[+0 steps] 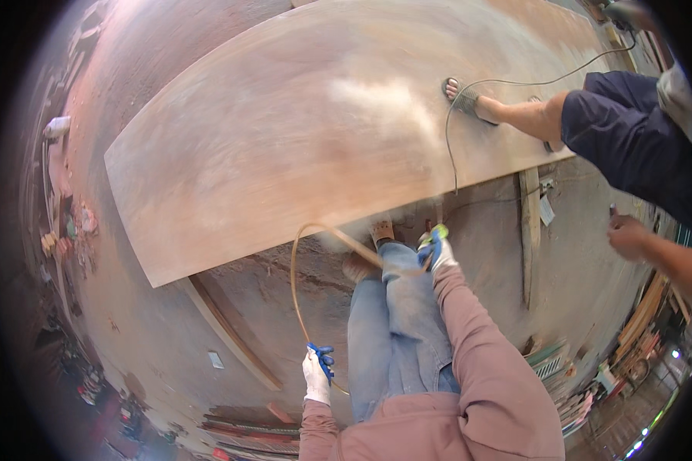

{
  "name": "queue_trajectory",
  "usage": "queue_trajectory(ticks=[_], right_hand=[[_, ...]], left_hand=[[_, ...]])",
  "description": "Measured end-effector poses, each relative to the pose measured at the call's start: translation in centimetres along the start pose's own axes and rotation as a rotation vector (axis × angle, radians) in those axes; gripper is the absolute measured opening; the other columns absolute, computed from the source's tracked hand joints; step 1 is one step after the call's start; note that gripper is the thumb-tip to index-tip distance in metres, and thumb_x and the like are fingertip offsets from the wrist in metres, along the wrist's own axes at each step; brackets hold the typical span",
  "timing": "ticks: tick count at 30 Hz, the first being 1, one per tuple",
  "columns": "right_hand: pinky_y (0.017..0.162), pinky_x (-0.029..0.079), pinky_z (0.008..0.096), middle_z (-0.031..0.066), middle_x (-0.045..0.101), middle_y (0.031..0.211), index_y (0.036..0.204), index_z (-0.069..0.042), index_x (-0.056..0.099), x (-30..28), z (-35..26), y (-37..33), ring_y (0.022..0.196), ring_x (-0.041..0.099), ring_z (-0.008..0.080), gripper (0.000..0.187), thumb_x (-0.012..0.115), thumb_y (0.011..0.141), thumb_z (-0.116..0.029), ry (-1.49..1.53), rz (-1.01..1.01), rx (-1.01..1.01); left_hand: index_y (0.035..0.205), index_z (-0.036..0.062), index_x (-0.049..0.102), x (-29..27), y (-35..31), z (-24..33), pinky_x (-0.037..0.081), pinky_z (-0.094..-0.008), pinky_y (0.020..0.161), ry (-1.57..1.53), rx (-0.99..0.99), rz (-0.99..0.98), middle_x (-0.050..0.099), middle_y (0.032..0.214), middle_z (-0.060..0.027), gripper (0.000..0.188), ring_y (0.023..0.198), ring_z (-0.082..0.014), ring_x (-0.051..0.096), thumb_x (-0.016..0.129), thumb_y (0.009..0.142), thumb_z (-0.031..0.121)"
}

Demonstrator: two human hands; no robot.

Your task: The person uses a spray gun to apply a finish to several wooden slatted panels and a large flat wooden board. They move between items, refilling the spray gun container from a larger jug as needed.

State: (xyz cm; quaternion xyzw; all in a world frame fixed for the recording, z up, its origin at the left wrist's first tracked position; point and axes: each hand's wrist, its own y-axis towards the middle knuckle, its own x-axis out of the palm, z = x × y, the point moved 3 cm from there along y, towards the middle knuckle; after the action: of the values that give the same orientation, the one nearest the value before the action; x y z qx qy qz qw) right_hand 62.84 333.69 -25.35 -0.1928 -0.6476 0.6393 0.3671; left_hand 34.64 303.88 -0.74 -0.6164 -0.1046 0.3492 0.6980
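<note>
A large flat sheet of reddish-brown plywood lies on the dusty workshop floor. At lower left, the left hand, in a white glove with blue fingers, closes around a thin tan hose that loops up and right. The gloved right hand grips the hose's far end near the plywood's edge. At right, another person's sandalled foot stands on the sheet.

Head camera looks steeply down at plywood sheet.
</note>
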Motion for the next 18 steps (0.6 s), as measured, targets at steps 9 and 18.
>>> queue_trajectory(ticks=[9,18], right_hand=[[0.037,0.035,0.0303,0.0073,0.062,0.070,0.099,-0.009,0.060,5.9,-6.0,-1.2,0.043,0.045,0.0145,0.038,0.062,0.100,-0.046,-0.420,-0.036,-0.407],[0.038,0.032,0.0319,0.0030,0.048,0.057,0.092,-0.006,0.059,-2.4,-17.6,-1.1,0.041,0.040,0.0153,0.050,0.053,0.101,-0.055,-0.484,-0.070,-0.243]], left_hand=[[0.097,0.0061,0.071,-0.2,1.8,-1.6,0.038,-0.0247,0.041,0.252,0.105,-0.090,0.055,0.063,0.0009,0.059,0.045,-0.0088,0.046,0.035,0.109,0.051],[0.094,0.0067,0.069,1.4,-1.1,0.4,0.042,-0.0245,0.043,0.332,0.140,-0.023,0.057,0.064,0.0008,0.058,0.049,-0.0082,0.049,0.037,0.108,0.052]])
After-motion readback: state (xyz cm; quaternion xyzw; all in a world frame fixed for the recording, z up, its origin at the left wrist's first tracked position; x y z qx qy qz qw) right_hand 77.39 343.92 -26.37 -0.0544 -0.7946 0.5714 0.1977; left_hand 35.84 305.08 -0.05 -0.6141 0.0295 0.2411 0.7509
